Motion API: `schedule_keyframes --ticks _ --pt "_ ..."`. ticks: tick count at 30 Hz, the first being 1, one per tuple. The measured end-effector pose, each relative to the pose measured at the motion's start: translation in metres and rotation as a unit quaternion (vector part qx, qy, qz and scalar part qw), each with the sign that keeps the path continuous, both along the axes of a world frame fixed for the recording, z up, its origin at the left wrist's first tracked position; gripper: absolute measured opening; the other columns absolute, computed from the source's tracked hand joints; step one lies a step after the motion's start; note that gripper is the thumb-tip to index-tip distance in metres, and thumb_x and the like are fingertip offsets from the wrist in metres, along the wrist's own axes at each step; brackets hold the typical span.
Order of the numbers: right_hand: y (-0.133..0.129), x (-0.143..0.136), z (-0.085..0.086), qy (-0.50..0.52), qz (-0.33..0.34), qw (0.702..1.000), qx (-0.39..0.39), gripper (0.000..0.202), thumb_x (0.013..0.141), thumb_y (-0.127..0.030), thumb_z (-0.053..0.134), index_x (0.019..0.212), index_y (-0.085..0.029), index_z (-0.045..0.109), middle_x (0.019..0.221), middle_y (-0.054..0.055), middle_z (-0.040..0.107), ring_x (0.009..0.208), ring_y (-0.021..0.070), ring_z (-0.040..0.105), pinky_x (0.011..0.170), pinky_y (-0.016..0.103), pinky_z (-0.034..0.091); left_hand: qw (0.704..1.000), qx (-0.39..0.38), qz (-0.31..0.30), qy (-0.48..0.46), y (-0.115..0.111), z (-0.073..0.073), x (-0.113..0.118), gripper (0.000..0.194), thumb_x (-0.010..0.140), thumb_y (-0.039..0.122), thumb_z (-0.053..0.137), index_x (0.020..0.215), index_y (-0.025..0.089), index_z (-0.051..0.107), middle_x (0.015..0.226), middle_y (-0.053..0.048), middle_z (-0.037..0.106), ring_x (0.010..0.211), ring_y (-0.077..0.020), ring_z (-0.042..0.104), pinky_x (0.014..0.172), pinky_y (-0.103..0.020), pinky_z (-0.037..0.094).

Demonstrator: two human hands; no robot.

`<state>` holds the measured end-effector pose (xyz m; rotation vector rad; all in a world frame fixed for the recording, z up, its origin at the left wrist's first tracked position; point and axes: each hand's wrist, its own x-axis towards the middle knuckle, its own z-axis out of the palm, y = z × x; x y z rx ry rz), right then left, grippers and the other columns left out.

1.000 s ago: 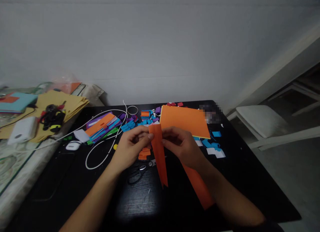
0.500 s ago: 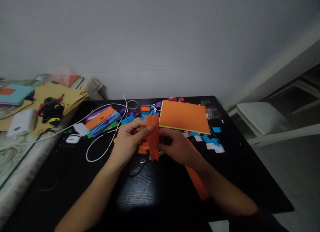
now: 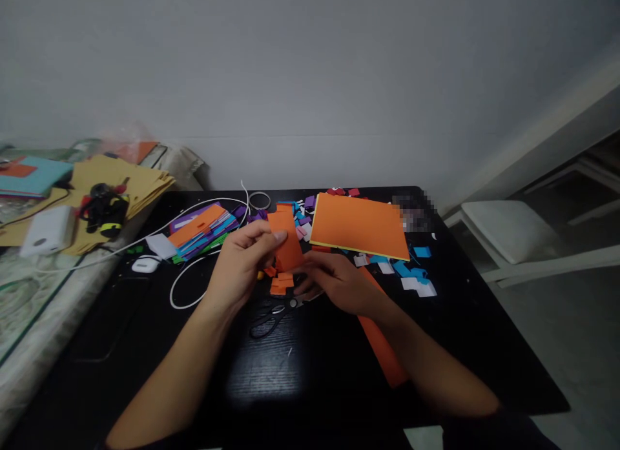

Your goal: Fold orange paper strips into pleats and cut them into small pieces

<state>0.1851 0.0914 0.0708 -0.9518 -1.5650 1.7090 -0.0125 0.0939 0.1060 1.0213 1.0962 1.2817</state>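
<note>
My left hand (image 3: 245,256) pinches an orange paper strip (image 3: 287,240) between thumb and fingers, holding it above the table. At the strip's lower end, my right hand (image 3: 336,279) has its fingertips closed on the edge, some of them in shadow. Beneath the strip lie small orange paper pieces (image 3: 281,284). Black-handled scissors (image 3: 271,316) lie just below, their blades partly under my right hand. Another long orange strip (image 3: 385,353) lies under my right forearm.
A stack of orange sheets (image 3: 361,227) lies behind my right hand. Blue and white paper scraps (image 3: 411,276) are scattered to its right. At left are colored strips (image 3: 203,230), a white cable (image 3: 172,288) and a white earphone case (image 3: 145,265). A chair (image 3: 508,230) stands at right.
The orange strip looks shorter and wider now, its notched lower end no longer showing. My left hand has shifted slightly left with it; my right hand has moved a little lower along its edge.
</note>
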Motion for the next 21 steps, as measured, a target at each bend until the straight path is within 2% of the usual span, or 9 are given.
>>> schedule_keyframes --ticks 3,6,8,11,15,18,21 --pt "0.009 0.002 -0.002 0.038 -0.083 0.996 -0.012 0.024 0.093 -0.031 0.065 0.107 -0.023 0.083 0.1 0.005 0.083 0.088 0.0206 0.08 0.078 0.034 0.067 0.997 0.026 -0.063 0.039 -0.004 0.005 -0.004 0.02 0.08 0.036 0.086 0.076 0.02 0.076 0.054 0.006 0.048 0.047 -0.0075 0.035 0.046 -0.022 0.025" --pt "0.013 0.009 0.007 0.048 -0.123 0.991 -0.006 0.027 0.09 -0.03 0.064 0.104 -0.024 0.086 0.101 0.004 0.082 0.087 0.0194 0.077 0.085 0.035 0.064 0.979 0.049 -0.162 0.112 -0.009 0.013 -0.005 0.014 0.081 0.034 0.084 0.081 0.02 0.082 0.056 0.004 0.051 0.048 -0.0082 0.039 0.047 -0.022 0.028" --pt "0.012 0.013 0.015 0.049 -0.147 0.988 0.003 0.029 0.093 -0.035 0.064 0.107 -0.024 0.087 0.093 0.002 0.081 0.087 0.0195 0.075 0.082 0.033 0.062 0.963 0.056 -0.209 0.162 -0.012 0.017 -0.003 0.014 0.083 0.029 0.081 0.093 0.021 0.086 0.058 0.003 0.055 0.049 -0.0098 0.046 0.048 -0.022 0.032" --pt "0.007 0.016 0.024 0.044 -0.159 0.986 0.019 0.031 0.097 -0.044 0.066 0.111 -0.025 0.087 0.083 0.001 0.078 0.085 0.0204 0.074 0.081 0.034 0.061 0.942 0.075 -0.236 0.225 -0.015 0.018 0.0 0.023 0.087 0.026 0.076 0.107 0.022 0.087 0.065 0.0 0.068 0.056 -0.0127 0.058 0.051 -0.022 0.041" --pt "0.007 0.016 0.025 0.04 -0.164 0.983 0.067 0.024 0.093 -0.043 0.073 0.108 -0.03 0.087 0.1 0.002 0.084 0.104 0.0236 0.076 0.095 0.039 0.061 0.928 0.109 -0.249 0.254 -0.014 0.015 0.005 0.022 0.092 0.026 0.074 0.11 0.024 0.087 0.084 -0.005 0.081 0.068 -0.0165 0.069 0.061 -0.023 0.052" --pt "0.011 0.017 0.022 0.029 -0.179 0.979 0.093 0.02 0.09 -0.039 0.076 0.106 -0.032 0.087 0.112 0.001 0.085 0.113 0.0244 0.076 0.101 0.043 0.061 0.919 0.135 -0.271 0.252 -0.014 0.013 0.005 0.02 0.095 0.025 0.074 0.109 0.026 0.088 0.096 -0.007 0.085 0.077 -0.0197 0.074 0.069 -0.027 0.057" --pt "0.016 0.02 0.02 0.033 -0.206 0.974 0.093 0.017 0.088 -0.037 0.079 0.101 -0.031 0.087 0.111 0.001 0.086 0.111 0.0249 0.078 0.104 0.045 0.061 0.906 0.17 -0.298 0.246 -0.016 0.012 0.003 0.017 0.097 0.026 0.075 0.109 0.028 0.088 0.095 -0.007 0.084 0.081 -0.0196 0.075 0.074 -0.028 0.057"
